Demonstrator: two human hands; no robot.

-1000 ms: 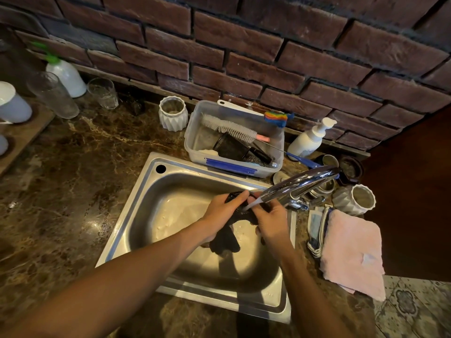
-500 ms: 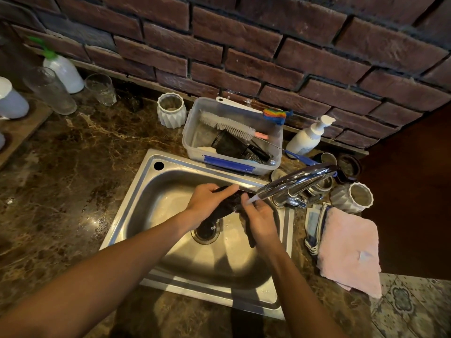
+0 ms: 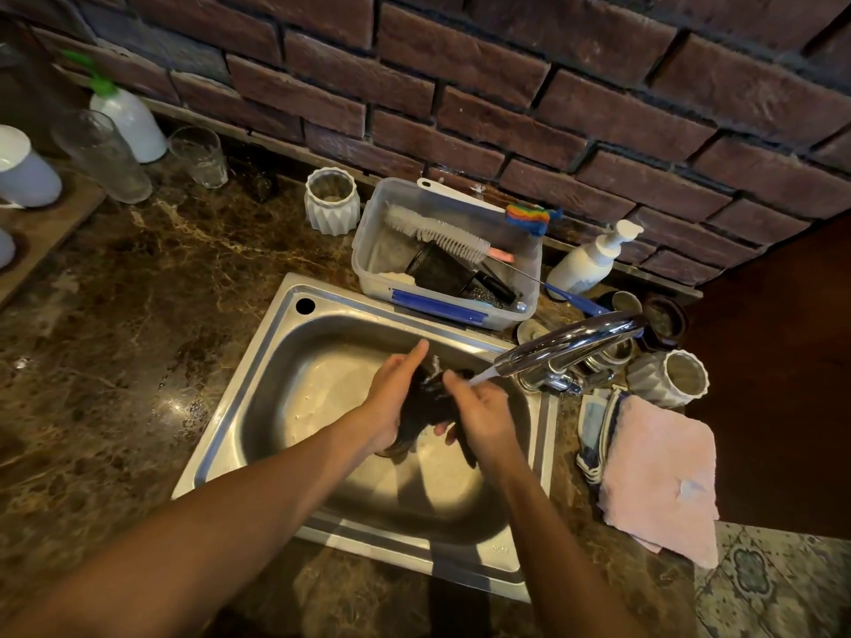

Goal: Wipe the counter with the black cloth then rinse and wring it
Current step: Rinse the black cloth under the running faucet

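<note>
The black cloth (image 3: pixel 426 405) hangs bunched between both hands over the steel sink (image 3: pixel 294 343), under a thin stream of water from the chrome faucet (image 3: pixel 566 345). My left hand (image 3: pixel 391 396) holds the cloth's left side, its index finger stretched upward. My right hand (image 3: pixel 481 414) grips the right side, and a dark tail of cloth dangles below it. The dark marble counter (image 3: pixel 138 324) surrounds the sink.
A clear plastic tub (image 3: pixel 525 310) with brushes stands behind the sink. A pump bottle (image 3: pixel 587 262) and ribbed white jars (image 3: pixel 331 202) line the brick wall. A pink towel (image 3: pixel 661 472) lies right of the sink. Glasses (image 3: pixel 103 156) and a spray bottle (image 3: pixel 129 115) stand far left.
Both hands have kept working the cloth under the running water, drawing closer together and bunching it; my left index finger now points up.
</note>
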